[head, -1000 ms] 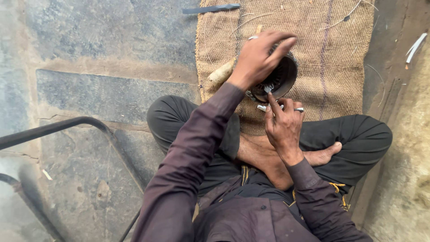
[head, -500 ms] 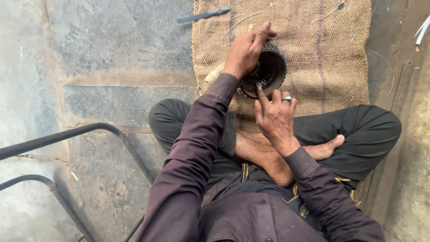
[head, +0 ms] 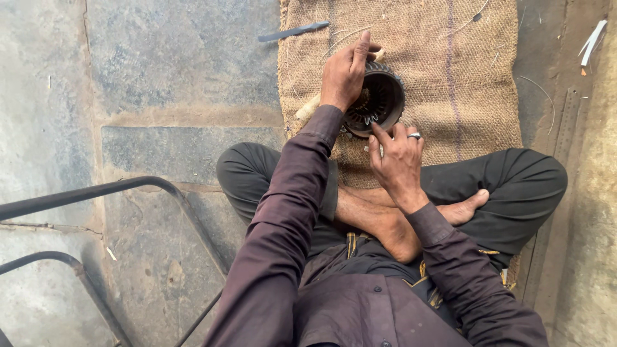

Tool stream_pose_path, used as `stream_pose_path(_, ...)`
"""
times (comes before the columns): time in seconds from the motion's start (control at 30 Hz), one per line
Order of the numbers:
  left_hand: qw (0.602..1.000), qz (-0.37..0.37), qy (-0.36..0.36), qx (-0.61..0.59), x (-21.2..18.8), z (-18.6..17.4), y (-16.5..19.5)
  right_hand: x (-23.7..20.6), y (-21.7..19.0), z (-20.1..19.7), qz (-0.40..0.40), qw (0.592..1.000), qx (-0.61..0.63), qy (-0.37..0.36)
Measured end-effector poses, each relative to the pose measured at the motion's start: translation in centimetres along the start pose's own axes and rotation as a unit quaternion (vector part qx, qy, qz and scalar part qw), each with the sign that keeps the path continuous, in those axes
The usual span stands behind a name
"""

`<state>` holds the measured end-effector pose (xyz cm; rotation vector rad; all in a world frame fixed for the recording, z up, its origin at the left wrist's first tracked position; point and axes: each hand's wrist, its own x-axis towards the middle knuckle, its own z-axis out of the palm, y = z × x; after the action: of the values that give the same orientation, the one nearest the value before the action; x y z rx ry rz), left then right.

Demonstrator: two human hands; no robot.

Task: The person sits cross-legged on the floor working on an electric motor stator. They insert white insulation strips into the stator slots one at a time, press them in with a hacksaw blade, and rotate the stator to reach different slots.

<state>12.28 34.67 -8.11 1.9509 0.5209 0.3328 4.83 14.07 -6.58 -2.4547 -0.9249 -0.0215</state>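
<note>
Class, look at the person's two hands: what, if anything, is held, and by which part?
The left hand grips the dark, slotted metal cylinder by its outer rim; the right hand touches its near edge.

A rough floor-level workshop is shown: stone paving (head: 160,71), a burlap mat (head: 450,77) laid over it, a slotted metal ring (head: 379,96) and scrap strips lying on and beside the mat.

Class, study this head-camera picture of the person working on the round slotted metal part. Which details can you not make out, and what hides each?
- Head view: the left hand covers the near left side of the round slotted part.
- Head view: whatever the right hand pinches is too small to tell.
- Head view: the pale stick runs under the left wrist.
- Head view: the dark metal frame is cut off by the left edge.
</note>
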Motion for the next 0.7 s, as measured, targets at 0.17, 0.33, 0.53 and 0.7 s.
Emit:
stream_pose_path(0.17, 1.000, 0.011, 0.006, 0.019, -0.8, -0.5, -0.2, -0.4, -0.7, 0.3, -0.013, 1.000, -0.028, -0.004)
stream_pose_path(0.33, 1.000, 0.005, 0.001, 0.012, -1.3, -1.1, -0.5, -0.6, -1.6, 0.8, -0.041, 0.996, -0.081, 0.001)
stream_pose_path(0.53, 0.999, 0.017, 0.016, 0.024, -1.6, -1.6, -1.0, -1.0, -2.5, 1.0, -0.031, 0.997, -0.069, -0.006)
stream_pose_path(0.7, 1.000, 0.020, 0.010, 0.016, -1.8, -2.2, -1.2, -3.9, -3.1, 1.2, 0.016, 0.999, 0.036, 0.001)
